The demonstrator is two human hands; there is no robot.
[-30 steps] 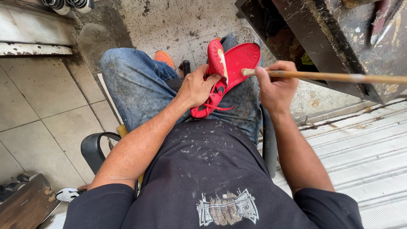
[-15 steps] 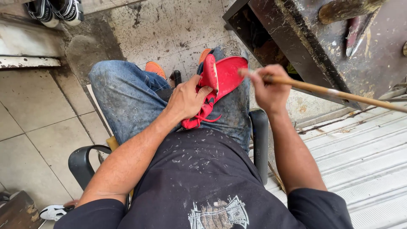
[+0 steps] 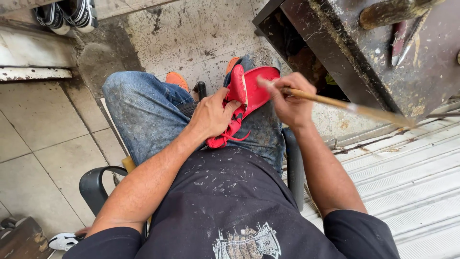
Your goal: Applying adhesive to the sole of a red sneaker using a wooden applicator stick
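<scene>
Shoe (image 3: 254,91), red, resting on the lap over the jeans (image 3: 143,110). Left hand (image 3: 211,115) clamps its opened upper; right hand (image 3: 290,98) pinches a long wooden brush (image 3: 354,108), tip inside. Likely light and pliable, so best held by the firmer sole edge.

The shoe (image 3: 249,96) lies on the lap at centre, the left hand (image 3: 211,115) touching it at nine o'clock and the right hand (image 3: 292,103) at three. The stick (image 3: 350,106) runs from that hand toward three o'clock, the workbench (image 3: 383,52) at one o'clock, sneakers (image 3: 64,14) at eleven.
</scene>
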